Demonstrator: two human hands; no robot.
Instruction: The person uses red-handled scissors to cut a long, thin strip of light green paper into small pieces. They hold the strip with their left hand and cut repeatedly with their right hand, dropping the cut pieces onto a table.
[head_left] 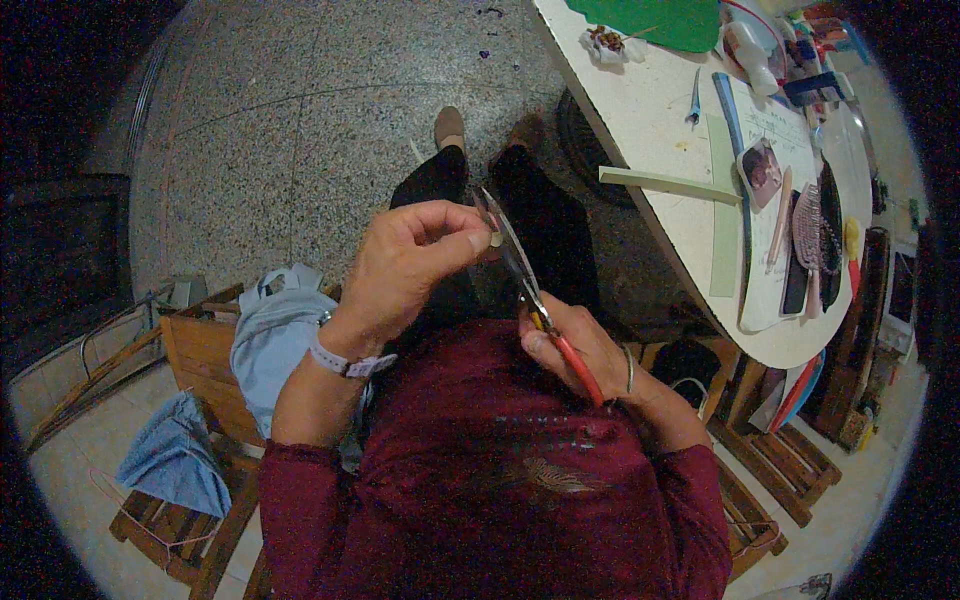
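Observation:
My left hand (415,255) is raised over my lap, its thumb and forefinger pinching a small pale piece (496,240) that is too tiny to name. My right hand (580,350) is wrapped round the red handles of metal scissors (520,262). Their blades point up and away from me, slightly apart, with the small piece close beside them; whether they touch it I cannot tell. A white wristband (345,362) circles my left wrist, and a bangle (629,370) my right.
At the right stands a white table (650,120). A pale green strip (670,184) juts past its edge; a photo (762,172), a hairbrush (808,235) and a notebook (755,290) lie on it. At the left, a light blue backpack (275,340) rests on a wooden bench (195,365) beside folded denim (178,455).

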